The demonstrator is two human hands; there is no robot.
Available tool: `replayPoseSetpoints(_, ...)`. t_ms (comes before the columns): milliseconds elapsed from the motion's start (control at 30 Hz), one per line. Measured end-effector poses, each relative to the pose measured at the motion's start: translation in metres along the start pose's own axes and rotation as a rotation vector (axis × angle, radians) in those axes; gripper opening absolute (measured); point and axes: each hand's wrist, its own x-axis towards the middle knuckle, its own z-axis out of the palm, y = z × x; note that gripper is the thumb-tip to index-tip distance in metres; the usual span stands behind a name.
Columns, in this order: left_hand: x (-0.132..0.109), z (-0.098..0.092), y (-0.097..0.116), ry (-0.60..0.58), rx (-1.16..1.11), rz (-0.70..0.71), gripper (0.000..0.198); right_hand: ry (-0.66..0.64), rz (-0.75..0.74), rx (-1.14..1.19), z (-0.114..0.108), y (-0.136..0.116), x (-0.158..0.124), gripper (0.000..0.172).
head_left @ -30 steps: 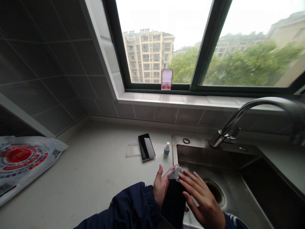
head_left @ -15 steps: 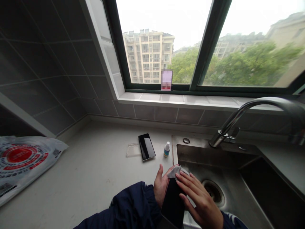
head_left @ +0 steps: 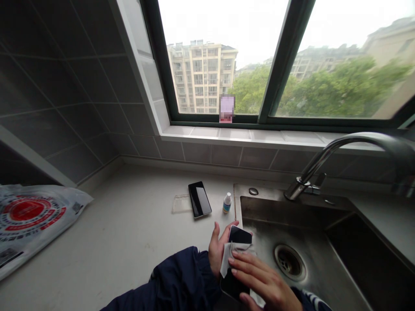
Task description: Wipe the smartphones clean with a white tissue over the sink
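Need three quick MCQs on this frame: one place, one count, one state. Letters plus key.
1. Where does the small white-capped bottle stand?
A) In the sink basin
B) On the pale counter
C) On the window sill

2. How many black smartphones show?
A) One
B) Two
C) Three

3. What is the right hand doing?
A) Pressing a white cloth on a phone
B) Gripping the faucet
C) Hanging empty at the side

1: B, it stands on the counter beside the stainless steel sink.
2: B, the held black smartphone in the left hand and the second black smartphone lying on the counter.
3: A, its fingers lie over the cloth on the held phone.
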Motion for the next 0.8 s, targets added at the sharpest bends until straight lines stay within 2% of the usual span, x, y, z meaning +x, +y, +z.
replayPoseSetpoints(233,-0.001,0.002,0.002,0.006,-0.005,0.007,0.094,-0.002,0.067,-0.030,0.002,0.000,-0.001,0.043)
replayPoseSetpoints(400,-0.002,0.004,0.001,0.000,-0.039,0.014,0.093,-0.060,0.106,-0.113,0.006,0.002,-0.001,0.053)
replayPoseSetpoints(567,-0.005,0.009,-0.006,-0.019,-0.164,0.032,0.079,-0.057,0.186,-0.123,0.007,0.004,-0.002,0.058)
replayPoseSetpoints(800,-0.006,0.006,-0.010,-0.215,-0.190,0.004,0.069,-0.105,0.271,-0.155,0.014,0.005,-0.008,0.067)
